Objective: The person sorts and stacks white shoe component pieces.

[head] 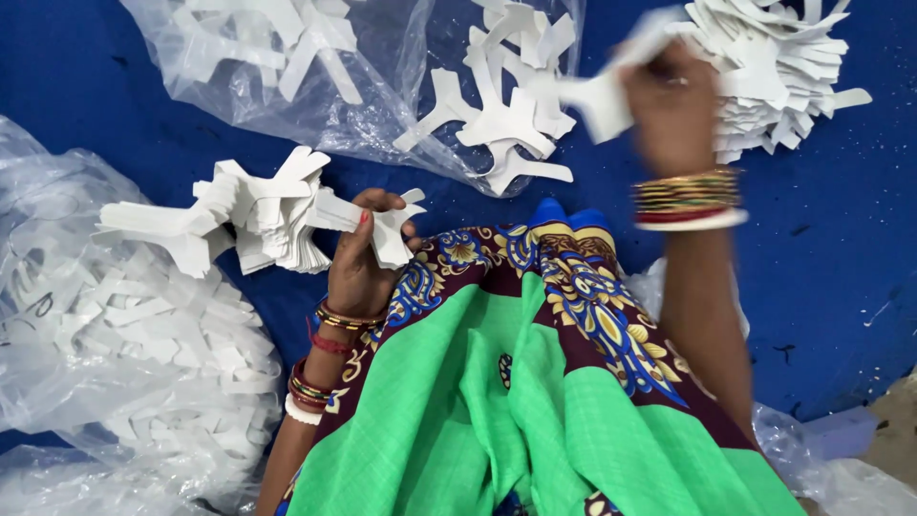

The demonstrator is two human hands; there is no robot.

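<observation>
My left hand point(358, 263) grips a thick stack of white die-cut card pieces point(253, 220), fanned out to the left above my lap. My right hand point(673, 105), blurred with motion, is raised at the upper right and pinches a single white cut-out piece point(602, 96). It hovers just left of a large pile of the same white pieces point(778, 67) lying on the blue surface. Bangles ring both wrists.
An open clear plastic bag point(382, 105) with loose white cut-outs point(506, 124) lies at the top centre. Another clear bag full of pieces point(124, 334) sits at the left. Green and patterned cloth point(535, 401) covers my lap. The blue floor sheet point(841, 239) spreads to the right.
</observation>
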